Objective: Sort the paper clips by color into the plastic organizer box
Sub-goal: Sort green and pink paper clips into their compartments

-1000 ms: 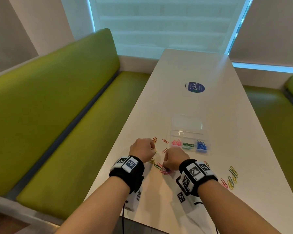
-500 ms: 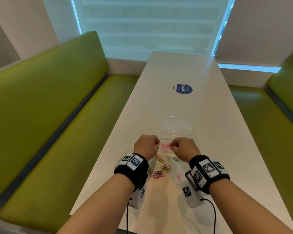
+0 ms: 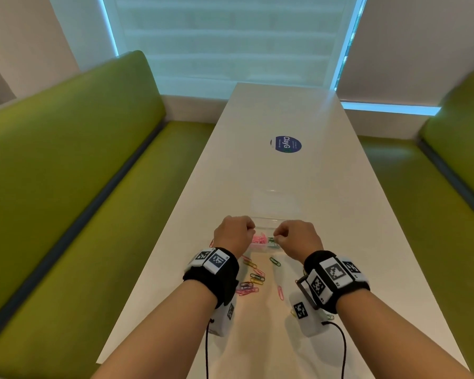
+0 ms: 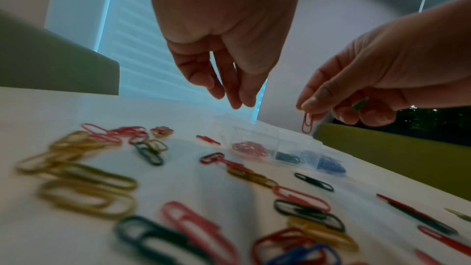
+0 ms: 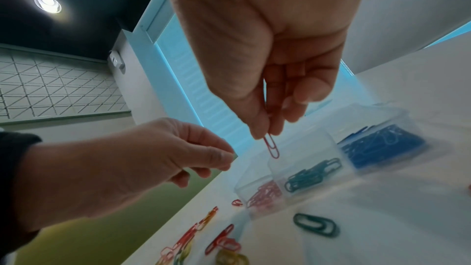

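The clear plastic organizer box (image 3: 274, 220) lies open on the white table, just under both hands. Its compartments hold pink clips (image 5: 265, 194), green clips (image 5: 311, 172) and blue clips (image 5: 382, 144), from left to right. My right hand (image 5: 265, 134) pinches a pink paper clip (image 5: 271, 147) between thumb and forefinger; it dangles above the pink and green compartments. A green bit (image 4: 360, 104) shows inside its curled fingers. My left hand (image 4: 237, 102) hovers beside it over the box's left end, fingertips hanging down with nothing visible between them. Several loose clips (image 3: 253, 277) of mixed colours lie nearer to me.
The box's clear lid (image 3: 274, 202) lies flat behind it. A round blue sticker (image 3: 285, 144) is farther up the table. Green benches (image 3: 66, 187) flank the table on both sides. One green clip (image 5: 316, 225) lies just in front of the box.
Both hands have moved from the loose clips forward to the box. The right hand now dangles a pink clip over the compartments.
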The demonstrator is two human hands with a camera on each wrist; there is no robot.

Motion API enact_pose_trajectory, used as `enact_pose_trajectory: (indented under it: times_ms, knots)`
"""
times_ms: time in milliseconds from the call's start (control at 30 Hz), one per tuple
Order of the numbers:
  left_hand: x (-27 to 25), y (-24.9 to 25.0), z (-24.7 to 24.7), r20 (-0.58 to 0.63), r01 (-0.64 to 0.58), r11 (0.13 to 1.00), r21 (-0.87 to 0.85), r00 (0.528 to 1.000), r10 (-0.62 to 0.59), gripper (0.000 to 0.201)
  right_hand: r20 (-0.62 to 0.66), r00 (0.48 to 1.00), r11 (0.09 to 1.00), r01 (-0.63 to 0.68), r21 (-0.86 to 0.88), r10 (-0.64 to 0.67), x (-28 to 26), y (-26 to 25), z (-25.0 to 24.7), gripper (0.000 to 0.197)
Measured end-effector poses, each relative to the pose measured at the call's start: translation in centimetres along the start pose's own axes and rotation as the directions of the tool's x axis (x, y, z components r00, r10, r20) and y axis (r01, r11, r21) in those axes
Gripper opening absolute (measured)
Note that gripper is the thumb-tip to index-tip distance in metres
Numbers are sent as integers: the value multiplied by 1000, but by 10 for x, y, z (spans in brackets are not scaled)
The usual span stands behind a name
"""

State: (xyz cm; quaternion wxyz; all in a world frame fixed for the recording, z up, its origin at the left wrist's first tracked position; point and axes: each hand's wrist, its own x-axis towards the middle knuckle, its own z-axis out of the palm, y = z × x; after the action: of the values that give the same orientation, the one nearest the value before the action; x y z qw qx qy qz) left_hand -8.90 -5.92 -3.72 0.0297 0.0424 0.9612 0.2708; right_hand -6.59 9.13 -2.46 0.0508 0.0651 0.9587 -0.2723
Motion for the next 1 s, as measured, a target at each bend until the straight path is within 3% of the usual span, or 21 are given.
enact_pose_trajectory:
  times_ms: [167, 433, 667, 1000]
  knots:
    - [-7, -23, -14, -76, 42, 999, 18, 996, -40, 24, -1, 999, 999, 32, -3, -32, 8, -14, 6, 17]
    - [-19, -65, -29, -101, 181, 982, 56, 979, -175, 24, 30, 999, 998, 39, -59, -37, 19, -28, 16, 20]
    - [-20, -76, -30, -70, 249, 965, 87, 967, -243, 26, 6, 998, 998, 65, -19, -65, 15, -33, 25, 22]
    - [-20, -68, -22, 28, 246, 958, 146, 967, -252, 30, 1, 996, 996, 85, 5, -85, 4, -36, 32, 21]
